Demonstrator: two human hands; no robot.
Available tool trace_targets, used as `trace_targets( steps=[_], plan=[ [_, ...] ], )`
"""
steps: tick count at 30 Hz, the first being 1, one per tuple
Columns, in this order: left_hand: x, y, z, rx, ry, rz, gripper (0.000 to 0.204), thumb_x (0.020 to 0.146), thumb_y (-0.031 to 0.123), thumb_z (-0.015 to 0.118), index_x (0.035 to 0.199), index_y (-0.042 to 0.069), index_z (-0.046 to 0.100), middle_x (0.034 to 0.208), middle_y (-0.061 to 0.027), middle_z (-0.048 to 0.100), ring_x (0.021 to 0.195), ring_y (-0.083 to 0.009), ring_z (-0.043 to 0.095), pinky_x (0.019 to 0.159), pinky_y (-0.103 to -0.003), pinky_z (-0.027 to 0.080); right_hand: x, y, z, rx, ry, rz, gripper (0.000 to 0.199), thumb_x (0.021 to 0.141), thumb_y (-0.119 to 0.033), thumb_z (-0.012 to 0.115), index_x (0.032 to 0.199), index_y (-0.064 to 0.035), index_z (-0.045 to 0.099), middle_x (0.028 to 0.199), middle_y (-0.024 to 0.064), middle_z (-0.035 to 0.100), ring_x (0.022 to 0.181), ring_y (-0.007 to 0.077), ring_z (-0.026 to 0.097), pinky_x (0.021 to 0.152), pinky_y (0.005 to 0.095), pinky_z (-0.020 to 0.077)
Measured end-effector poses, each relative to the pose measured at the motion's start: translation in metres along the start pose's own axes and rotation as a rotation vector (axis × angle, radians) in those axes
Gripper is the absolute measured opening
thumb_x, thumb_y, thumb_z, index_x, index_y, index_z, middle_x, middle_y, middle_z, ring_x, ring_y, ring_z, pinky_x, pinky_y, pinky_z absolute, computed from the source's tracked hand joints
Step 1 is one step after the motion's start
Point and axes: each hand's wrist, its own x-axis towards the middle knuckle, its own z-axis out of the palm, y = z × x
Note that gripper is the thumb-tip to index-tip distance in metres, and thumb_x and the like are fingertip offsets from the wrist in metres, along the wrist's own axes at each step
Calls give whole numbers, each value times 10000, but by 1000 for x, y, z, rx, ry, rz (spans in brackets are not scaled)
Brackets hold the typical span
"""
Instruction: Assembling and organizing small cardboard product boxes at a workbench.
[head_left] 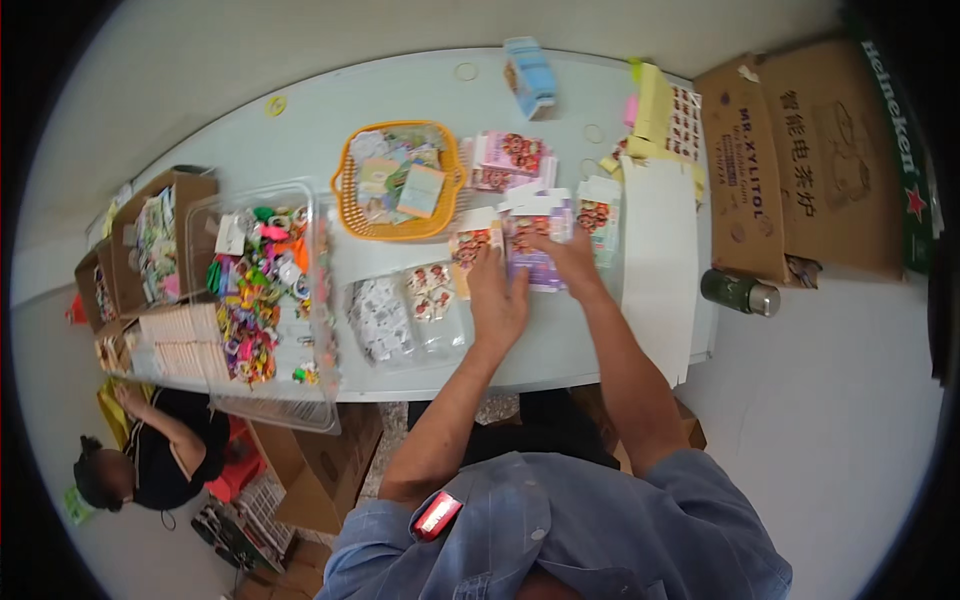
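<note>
Flat, colourful card packets lie in a row before me. My left hand (498,297) rests over the lower part of an orange packet (470,243), fingers stretched out and thumb apart, near a purple packet (535,275). My right hand (572,262) reaches onto the purple packet's right side, its thumb pointing left across it and the fingers spread. Another packet, pale green (597,215), lies just right of that hand. Behind them sits a pile of pink packets (513,152). The fingertips' undersides are hidden.
An orange basket (345,205) holds packaged cards. Left of it are a clear bin (330,300) of colourful trinkets and cardboard boxes (195,190). Clear bags (440,345) lie nearer me. A dark bottle (740,293) and large cartons (820,170) stand right. Another person (180,450) is at lower left.
</note>
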Motion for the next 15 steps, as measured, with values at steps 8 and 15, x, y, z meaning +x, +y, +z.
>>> trace_targets(
  steps=[8, 15],
  plan=[
    [30, 4, -14, 305, 103, -37, 685, 908, 144, 628, 1414, -161, 280, 1447, -422, 295, 1351, -560, 304, 1155, -560, 260, -47, -27, -52, 254, -12, 137, 414, 834, -76, 756, 1209, 18, 608, 1085, 113, 700, 941, 198, 693, 825, 346, 567],
    [49, -59, 2, 433, 308, -304, 547, 761, 191, 681, 1147, -105, 429, 1111, -334, 547, 1027, -499, 526, 946, -559, 388, -55, -13, -55, 421, -52, 201, 428, 833, -40, 746, 1224, 28, 588, 1114, 140, 696, 953, 226, 699, 831, 354, 573]
  ],
)
